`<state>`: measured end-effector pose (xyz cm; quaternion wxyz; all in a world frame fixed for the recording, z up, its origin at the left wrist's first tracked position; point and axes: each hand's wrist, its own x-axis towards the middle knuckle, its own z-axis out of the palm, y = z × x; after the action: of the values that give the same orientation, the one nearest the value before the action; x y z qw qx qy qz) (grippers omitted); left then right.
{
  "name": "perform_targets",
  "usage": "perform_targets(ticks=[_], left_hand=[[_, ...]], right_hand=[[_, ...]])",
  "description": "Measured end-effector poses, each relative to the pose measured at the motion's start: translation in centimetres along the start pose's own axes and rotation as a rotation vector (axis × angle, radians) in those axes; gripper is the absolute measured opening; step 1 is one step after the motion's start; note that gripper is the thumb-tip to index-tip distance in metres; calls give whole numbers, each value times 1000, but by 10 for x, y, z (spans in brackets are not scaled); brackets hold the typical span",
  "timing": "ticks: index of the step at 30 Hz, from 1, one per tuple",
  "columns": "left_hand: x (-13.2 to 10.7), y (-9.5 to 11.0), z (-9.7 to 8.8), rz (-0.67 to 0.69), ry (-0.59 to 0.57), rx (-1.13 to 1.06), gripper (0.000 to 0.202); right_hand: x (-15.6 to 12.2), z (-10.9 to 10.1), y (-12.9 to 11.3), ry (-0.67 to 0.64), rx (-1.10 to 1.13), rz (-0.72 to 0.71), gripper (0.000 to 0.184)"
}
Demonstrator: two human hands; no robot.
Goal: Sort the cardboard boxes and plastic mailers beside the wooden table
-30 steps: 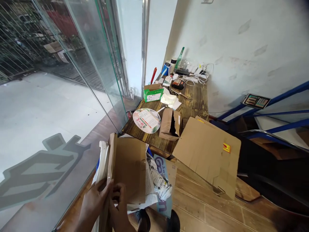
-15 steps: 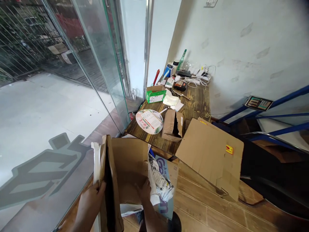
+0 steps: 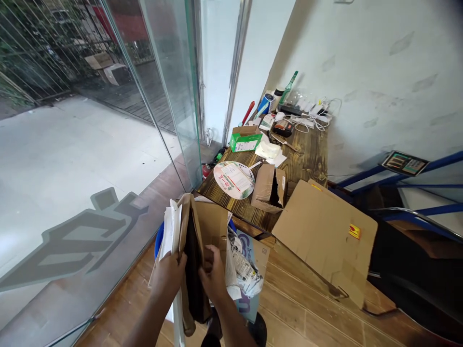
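Observation:
A brown cardboard box (image 3: 190, 231), partly folded together, stands on edge before me with a dark gap between its panels. My left hand (image 3: 169, 275) is closed round its left edge, together with a white sheet (image 3: 170, 230) that lies along the outside. On the other side of the gap, my right hand (image 3: 213, 273) has its fingers bent round the edge of a cardboard panel. A blue bin (image 3: 158, 239) shows behind the cardboard; most of it is hidden. To the right of my right hand is a crumpled white plastic bag (image 3: 248, 274) with a printed label.
A wooden table (image 3: 307, 156) carries a round hand fan (image 3: 234, 180), a small torn box (image 3: 265, 188), a green box (image 3: 246, 140) and cables. A large cardboard piece (image 3: 325, 236) leans at its right corner. A glass door (image 3: 170, 86) stands left, a black chair (image 3: 415, 270) right.
My right hand has moved up and left from inside the box to a panel edge. The box panels have come closer together, and my left hand has shifted right with them.

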<state>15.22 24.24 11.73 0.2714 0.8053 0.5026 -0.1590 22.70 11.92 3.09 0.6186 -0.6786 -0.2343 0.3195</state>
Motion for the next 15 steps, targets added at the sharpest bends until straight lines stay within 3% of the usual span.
perform_targets(ticks=[3, 5, 7, 10, 12, 15], left_hand=[[1, -4, 0, 7, -11, 2, 51], [1, -4, 1, 11, -16, 0, 52], [2, -3, 3, 8, -19, -3, 54], [1, -7, -2, -14, -19, -10, 54], [-1, -16, -9, -47, -26, -5, 53], [-7, -38, -20, -124, -60, 31, 56]], right_hand=[[7, -10, -1, 40, -145, -71, 37], [10, -14, -3, 4, -214, -27, 38], [10, -13, -8, -70, -246, 3, 42], [7, -8, -6, -233, -132, -112, 33], [6, -6, 12, -55, -73, -65, 32], [9, -8, 62, 406, -322, 329, 52]])
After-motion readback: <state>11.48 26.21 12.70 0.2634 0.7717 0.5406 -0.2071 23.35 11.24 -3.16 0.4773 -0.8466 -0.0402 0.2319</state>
